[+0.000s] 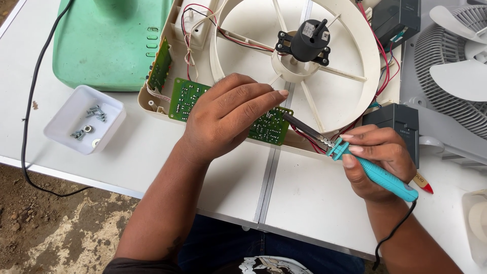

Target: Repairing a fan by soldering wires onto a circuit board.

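White worktop (pixel 314 203) carries the opened cream fan housing (pixel 324 96), its motor (pixel 308 39) bare and screws out in a small tray (pixel 71 109). My left hand (pixel 228 114) pinches the green circuit board (pixel 269 127); my right hand (pixel 378 157) grips the teal soldering iron (pixel 375 172), soldering unfinished.

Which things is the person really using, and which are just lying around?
In use:
left hand on the green circuit board
right hand holding the teal soldering iron
cream fan housing

Lying about:
white tray of screws
green cover
grey fan grille
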